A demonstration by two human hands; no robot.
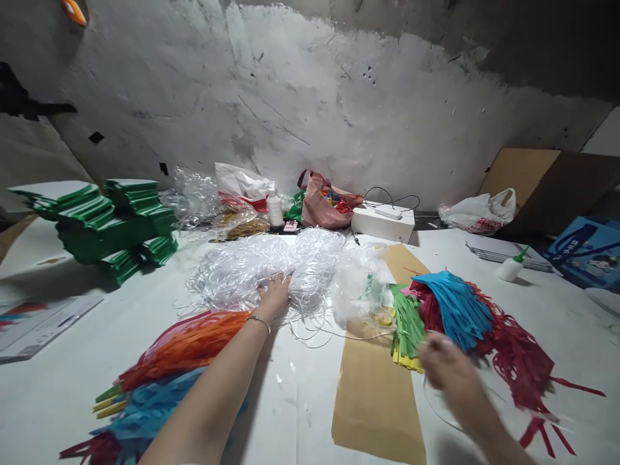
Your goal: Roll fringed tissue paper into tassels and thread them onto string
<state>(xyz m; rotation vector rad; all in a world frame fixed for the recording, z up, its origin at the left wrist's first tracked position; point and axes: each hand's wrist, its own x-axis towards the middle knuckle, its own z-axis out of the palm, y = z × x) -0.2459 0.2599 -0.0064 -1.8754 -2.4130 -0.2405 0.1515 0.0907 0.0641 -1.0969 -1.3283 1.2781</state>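
Note:
My left hand (274, 294), with a bangle at the wrist, lies on a large tangled heap of shiny white string (232, 271). Its fingers are spread and partly sunk in the strands. Blurred by motion, my right hand (443, 361) is closed on a thin strand that stretches from the heap and hangs in a loop below the hand. Beside it lie green paper strips (408, 323) and a bundle of blue strips (455, 307) over dark red ones (526, 355). A brown paper sheet (378, 394) lies between my hands.
Orange strips (194, 342) and light blue strips (155, 400) lie by my left forearm. A crumpled clear plastic bag (356, 290) touches the heap. Stacked green-edged shapes (121, 223) stand at left. A glue bottle (512, 266), white box (382, 223) and pink bag (322, 200) are farther back.

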